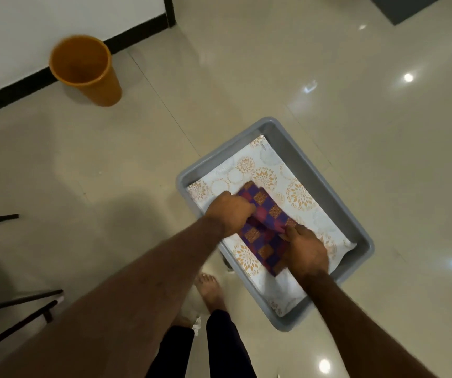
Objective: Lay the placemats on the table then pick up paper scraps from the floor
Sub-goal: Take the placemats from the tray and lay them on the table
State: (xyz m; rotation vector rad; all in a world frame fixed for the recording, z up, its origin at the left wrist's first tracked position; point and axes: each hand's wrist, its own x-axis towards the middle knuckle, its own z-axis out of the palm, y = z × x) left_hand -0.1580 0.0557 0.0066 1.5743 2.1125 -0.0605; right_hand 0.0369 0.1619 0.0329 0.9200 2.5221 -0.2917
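While the left hand [229, 211] has its fingers [247, 209] curled tight on a bunched fold of the checkered placemat [264, 201], the right hand [305, 249] has its fingers [289, 233] bent onto the same fold; pinching or just pressing, can't tell. One checkered mat: woven cloth, purple and orange squares, rumpled, long axis roughly along the tub. Under it, one white floral placemat [298, 186], a flat rectangle lying lengthwise. One grey plastic tub [362, 241], rectangular, on the glossy tiled floor [110, 159]. One white paper scrap [196, 323] by a bare foot [210, 290]. One round orange bin [88, 75] near the wall [15, 36].
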